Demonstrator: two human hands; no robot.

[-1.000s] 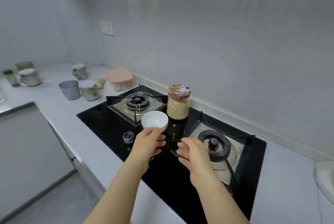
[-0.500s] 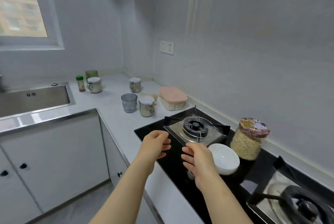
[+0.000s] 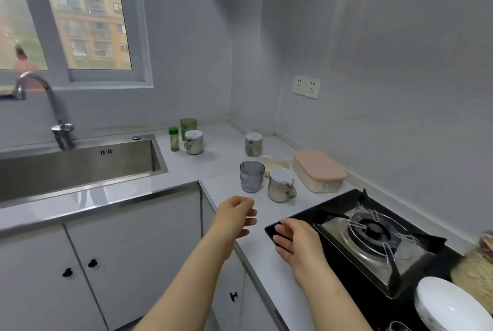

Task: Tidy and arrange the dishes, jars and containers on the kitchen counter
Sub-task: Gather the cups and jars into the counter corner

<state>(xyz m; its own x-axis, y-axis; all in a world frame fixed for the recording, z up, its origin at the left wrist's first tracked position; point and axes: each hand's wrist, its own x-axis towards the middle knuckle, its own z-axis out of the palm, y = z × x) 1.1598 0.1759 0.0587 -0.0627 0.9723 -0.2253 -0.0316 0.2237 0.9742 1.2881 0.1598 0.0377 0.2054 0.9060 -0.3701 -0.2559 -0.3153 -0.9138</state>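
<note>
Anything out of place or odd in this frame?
Yes: the white bowl and the grain jar stand on the black hob beside the burner, not on the counter. Nothing looks spilled or broken.

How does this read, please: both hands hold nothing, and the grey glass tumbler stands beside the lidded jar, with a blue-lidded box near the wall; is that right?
Not quite: in the head view the lid of the box is pink, not blue. The rest holds: left hand and right hand hold nothing, the grey glass tumbler stands beside the lidded jar, the box near the wall.
</note>
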